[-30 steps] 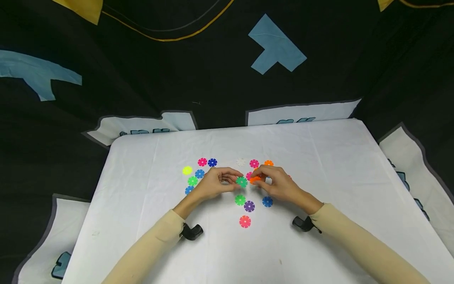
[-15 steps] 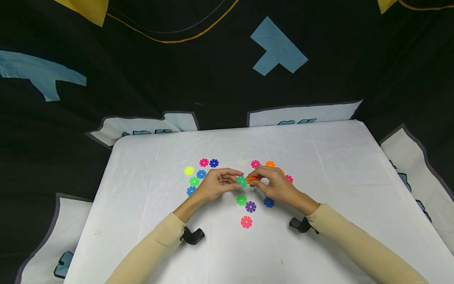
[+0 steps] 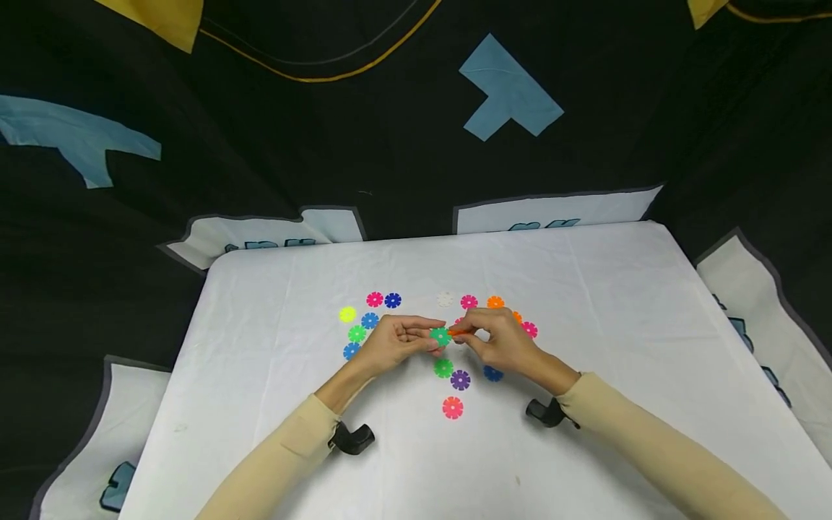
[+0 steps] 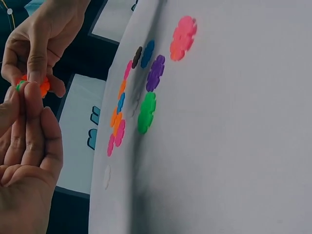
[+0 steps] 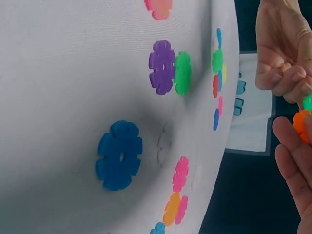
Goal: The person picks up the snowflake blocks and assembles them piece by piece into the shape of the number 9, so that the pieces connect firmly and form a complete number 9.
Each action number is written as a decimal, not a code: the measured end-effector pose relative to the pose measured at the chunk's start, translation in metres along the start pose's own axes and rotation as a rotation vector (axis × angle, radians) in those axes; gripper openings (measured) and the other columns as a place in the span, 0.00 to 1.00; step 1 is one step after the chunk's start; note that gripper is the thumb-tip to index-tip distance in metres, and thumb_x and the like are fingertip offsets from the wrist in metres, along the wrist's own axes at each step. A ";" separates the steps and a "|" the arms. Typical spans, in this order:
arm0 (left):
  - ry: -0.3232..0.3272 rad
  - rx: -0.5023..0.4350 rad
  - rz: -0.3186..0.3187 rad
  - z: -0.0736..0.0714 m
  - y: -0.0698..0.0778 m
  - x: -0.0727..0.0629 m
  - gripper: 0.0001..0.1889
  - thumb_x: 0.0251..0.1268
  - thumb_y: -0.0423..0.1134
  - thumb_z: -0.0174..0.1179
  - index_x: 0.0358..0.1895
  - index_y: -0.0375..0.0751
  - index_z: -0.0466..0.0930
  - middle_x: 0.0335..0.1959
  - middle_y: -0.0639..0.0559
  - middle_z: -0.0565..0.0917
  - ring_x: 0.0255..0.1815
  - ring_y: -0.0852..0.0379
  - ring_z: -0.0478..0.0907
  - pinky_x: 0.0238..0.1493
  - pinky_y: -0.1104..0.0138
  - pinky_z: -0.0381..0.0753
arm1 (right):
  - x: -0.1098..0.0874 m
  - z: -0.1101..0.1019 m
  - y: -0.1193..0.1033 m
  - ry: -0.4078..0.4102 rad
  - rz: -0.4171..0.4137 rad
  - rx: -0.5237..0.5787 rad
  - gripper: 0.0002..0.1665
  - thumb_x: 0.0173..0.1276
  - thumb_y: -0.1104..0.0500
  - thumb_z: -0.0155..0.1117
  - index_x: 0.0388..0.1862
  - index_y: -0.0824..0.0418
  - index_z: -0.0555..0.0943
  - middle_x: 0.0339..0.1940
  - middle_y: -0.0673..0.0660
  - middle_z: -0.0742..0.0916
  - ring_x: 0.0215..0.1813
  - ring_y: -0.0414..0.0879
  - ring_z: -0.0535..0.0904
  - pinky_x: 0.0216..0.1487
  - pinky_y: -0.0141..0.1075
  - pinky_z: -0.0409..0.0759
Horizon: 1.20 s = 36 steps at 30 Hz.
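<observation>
In the head view both hands meet just above the middle of the white table (image 3: 260, 433), the left hand (image 3: 393, 345) pinching a green disc (image 3: 440, 336) between thumb and fingertips, its other fingers loosely bent, and the right hand (image 3: 499, 339) pinching an orange disc (image 5: 300, 125) between thumb and fingers. From the head camera the green disc turns its notched face forward while the orange one is only a thin edge at its right. The left wrist view reverses this: at upper left, orange petals spread behind the fingertips and just a sliver of green shows. In the right wrist view the pair sits at the right border, cut by it, green above orange and touching; whether their slots are joined cannot be told. Below the hands in the head view lie a bright green disc (image 3: 444, 368), a purple disc (image 3: 460, 380) and a coral disc (image 3: 453, 408), with a blue disc (image 3: 493, 373) partly covered by the right hand. The right wrist view shows that blue disc whole, with a pale disc (image 5: 164, 145) beside it, and, toward the upper right, a red disc (image 5: 215, 86) that the head view does not show. The left wrist view alone reveals a dark disc (image 4: 137, 57) beside the blue one.
</observation>
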<state>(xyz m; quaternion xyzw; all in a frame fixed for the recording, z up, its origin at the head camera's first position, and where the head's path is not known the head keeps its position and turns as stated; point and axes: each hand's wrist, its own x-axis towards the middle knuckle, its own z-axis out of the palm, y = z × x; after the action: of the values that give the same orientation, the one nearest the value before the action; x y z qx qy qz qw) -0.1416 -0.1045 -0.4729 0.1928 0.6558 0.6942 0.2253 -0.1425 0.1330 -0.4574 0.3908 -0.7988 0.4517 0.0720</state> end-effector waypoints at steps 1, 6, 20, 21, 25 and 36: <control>0.000 -0.007 -0.002 0.001 -0.001 -0.001 0.19 0.64 0.29 0.63 0.58 0.26 0.77 0.33 0.52 0.89 0.37 0.56 0.88 0.49 0.66 0.84 | -0.001 0.000 -0.001 0.003 -0.004 -0.002 0.10 0.54 0.73 0.73 0.35 0.62 0.86 0.29 0.53 0.89 0.33 0.41 0.86 0.36 0.31 0.84; 0.008 -0.010 0.014 0.002 -0.003 -0.004 0.20 0.64 0.29 0.62 0.59 0.24 0.76 0.34 0.50 0.89 0.37 0.54 0.89 0.49 0.65 0.84 | 0.000 0.003 -0.002 0.008 -0.026 0.006 0.12 0.53 0.75 0.73 0.35 0.63 0.87 0.29 0.53 0.90 0.33 0.41 0.87 0.36 0.29 0.83; 0.022 0.091 -0.001 -0.001 0.008 -0.009 0.17 0.64 0.27 0.62 0.57 0.31 0.80 0.35 0.37 0.87 0.38 0.46 0.88 0.49 0.64 0.84 | 0.010 0.006 -0.004 -0.001 -0.087 0.007 0.10 0.54 0.76 0.71 0.33 0.65 0.88 0.25 0.54 0.87 0.29 0.41 0.84 0.28 0.25 0.79; 0.019 0.092 -0.004 -0.002 0.009 -0.010 0.17 0.64 0.27 0.62 0.57 0.31 0.80 0.35 0.37 0.87 0.38 0.45 0.88 0.49 0.64 0.84 | 0.010 0.007 -0.004 -0.004 -0.086 0.011 0.10 0.55 0.76 0.70 0.33 0.65 0.88 0.25 0.54 0.87 0.28 0.41 0.84 0.29 0.25 0.79; 0.003 0.081 -0.012 -0.006 0.010 -0.010 0.17 0.65 0.27 0.61 0.57 0.31 0.79 0.35 0.40 0.87 0.38 0.45 0.88 0.50 0.65 0.83 | 0.012 0.008 -0.004 0.001 -0.070 0.016 0.10 0.54 0.76 0.70 0.33 0.66 0.88 0.24 0.53 0.86 0.28 0.41 0.84 0.28 0.25 0.78; -0.005 0.099 0.023 -0.001 0.014 -0.011 0.18 0.66 0.31 0.62 0.58 0.32 0.79 0.34 0.42 0.87 0.41 0.39 0.86 0.51 0.66 0.83 | -0.002 0.000 -0.003 -0.013 0.096 0.149 0.13 0.61 0.68 0.69 0.46 0.64 0.84 0.35 0.54 0.90 0.38 0.42 0.88 0.47 0.34 0.84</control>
<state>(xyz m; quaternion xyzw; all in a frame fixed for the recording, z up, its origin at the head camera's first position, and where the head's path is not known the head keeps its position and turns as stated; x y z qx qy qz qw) -0.1342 -0.1119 -0.4586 0.2129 0.6867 0.6628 0.2092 -0.1389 0.1329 -0.4559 0.3593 -0.7811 0.5104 0.0158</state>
